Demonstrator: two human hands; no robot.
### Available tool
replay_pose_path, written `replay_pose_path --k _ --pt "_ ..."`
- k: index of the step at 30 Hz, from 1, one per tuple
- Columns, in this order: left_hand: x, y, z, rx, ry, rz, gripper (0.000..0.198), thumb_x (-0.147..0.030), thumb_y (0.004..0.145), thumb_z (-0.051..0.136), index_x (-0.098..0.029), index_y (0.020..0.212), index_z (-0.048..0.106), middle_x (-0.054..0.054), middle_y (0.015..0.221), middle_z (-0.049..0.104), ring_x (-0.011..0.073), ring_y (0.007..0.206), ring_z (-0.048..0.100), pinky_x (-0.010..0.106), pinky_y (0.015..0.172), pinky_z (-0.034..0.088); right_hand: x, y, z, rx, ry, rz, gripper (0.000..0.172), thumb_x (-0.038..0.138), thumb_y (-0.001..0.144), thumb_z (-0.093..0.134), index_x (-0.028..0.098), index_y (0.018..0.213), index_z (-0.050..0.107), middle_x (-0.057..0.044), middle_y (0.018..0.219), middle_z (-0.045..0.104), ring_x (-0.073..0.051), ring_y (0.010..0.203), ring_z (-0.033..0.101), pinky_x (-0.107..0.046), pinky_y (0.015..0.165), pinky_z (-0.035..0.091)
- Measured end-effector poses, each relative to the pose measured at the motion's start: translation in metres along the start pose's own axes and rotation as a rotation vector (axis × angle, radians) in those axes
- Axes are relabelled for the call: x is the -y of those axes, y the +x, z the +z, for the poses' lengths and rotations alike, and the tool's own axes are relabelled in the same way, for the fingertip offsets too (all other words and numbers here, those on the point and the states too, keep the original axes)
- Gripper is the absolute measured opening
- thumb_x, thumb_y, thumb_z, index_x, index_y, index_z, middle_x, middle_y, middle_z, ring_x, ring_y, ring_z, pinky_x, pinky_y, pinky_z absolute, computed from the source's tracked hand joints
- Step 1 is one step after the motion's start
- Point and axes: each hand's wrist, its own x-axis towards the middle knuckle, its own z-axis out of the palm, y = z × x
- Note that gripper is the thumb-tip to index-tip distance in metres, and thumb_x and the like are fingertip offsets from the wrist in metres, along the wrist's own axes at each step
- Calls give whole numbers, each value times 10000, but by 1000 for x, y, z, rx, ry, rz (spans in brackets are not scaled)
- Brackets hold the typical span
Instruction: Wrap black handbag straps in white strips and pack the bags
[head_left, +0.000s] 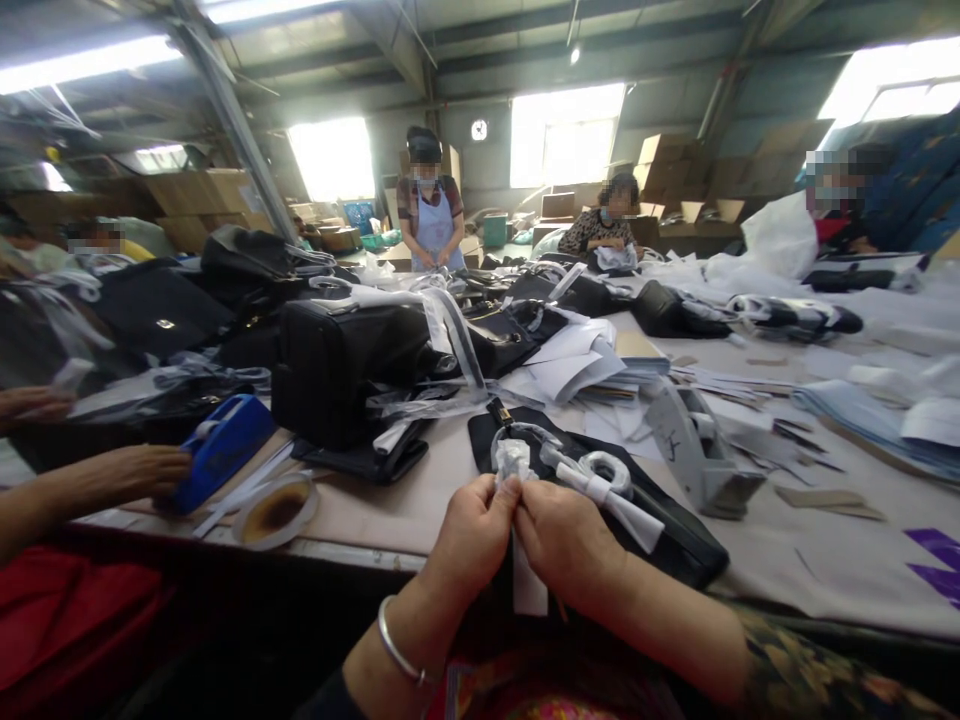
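My left hand and my right hand meet at the table's near edge, thumbs and fingertips pressed together. Between them they pinch a white wrapping strip, whose end hangs below the fingers. Crumpled clear-white wrap stands up just beyond the fingertips. Under and past my hands lies a black bag, flat on the table, with a metal clasp piece at its far end. On the bag rests a coiled, white-wrapped strap. What the fingers cover is hidden.
A grey tape dispenser stands to the right, beside paper sheets. At left, a co-worker's hand touches a blue tape dispenser, near a tape roll. A black bag stands ahead. Several people work around the table.
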Motion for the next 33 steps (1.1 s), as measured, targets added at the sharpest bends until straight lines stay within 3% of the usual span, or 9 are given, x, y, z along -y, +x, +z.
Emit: replay_pose_path --k 4,9,13,16,19,23,28,31,33 --pt "-5 -4 9 -122 44 31 378 -474 954 494 -174 736 567 15 701 600 162 678 527 267 628 411 6 4 2 123 -179 -11 281 89 935 404 114 1023 669 -157 966 713 -256 835 681 -351 770 505" --pt "-2 -2 5 -176 -9 9 383 -479 919 561 -173 690 571 -18 638 543 134 616 461 242 572 378 -2 9 -4 182 -50 -149 294 132 967 391 100 1105 649 -163 1047 701 -252 938 672 -360 869 512" --pt "6 -2 -4 -167 31 32 381 -441 895 606 -173 633 538 -36 595 475 116 590 417 226 537 329 -10 11 -14 217 227 -176 273 282 984 453 150 879 667 -107 889 700 -203 808 634 -303 754 486" --pt "11 -3 -8 -154 76 107 375 -429 923 584 -173 652 540 -34 608 460 116 593 413 230 545 320 -16 18 -19 248 636 122 492 476 986 440 173 611 539 -17 570 526 -112 511 447 -249 499 346" --pt "17 -2 -6 -102 125 253 326 -364 945 563 -172 681 554 -13 665 494 130 639 446 243 605 359 -21 27 -19 303 1124 480 519 604 918 520 194 610 441 65 509 366 -51 407 211 -214 401 133" --pt "23 3 -2 2 91 344 223 -276 943 550 -168 757 607 29 785 580 161 749 523 265 715 425 -26 34 -12 328 1484 685 386 457 824 675 204 674 426 115 498 291 -37 413 135 -188 413 66" --pt "28 12 -9 171 -29 248 213 -348 893 642 -147 829 668 45 829 611 172 788 547 275 731 436 -25 30 -3 165 1260 527 355 457 736 703 203 657 468 97 480 335 -52 422 202 -217 429 123" --pt "28 25 -19 271 -343 -65 490 -617 833 661 -155 710 552 -44 595 420 77 518 347 213 489 277 -23 28 0 79 824 279 340 420 794 634 192 592 481 43 529 420 -92 499 351 -249 495 256" --pt "28 35 -25 305 -514 -272 574 -707 757 689 -182 687 469 -103 547 276 40 457 189 198 438 127 -22 27 1 58 472 103 315 347 848 592 188 596 492 14 581 487 -123 572 433 -269 560 305"
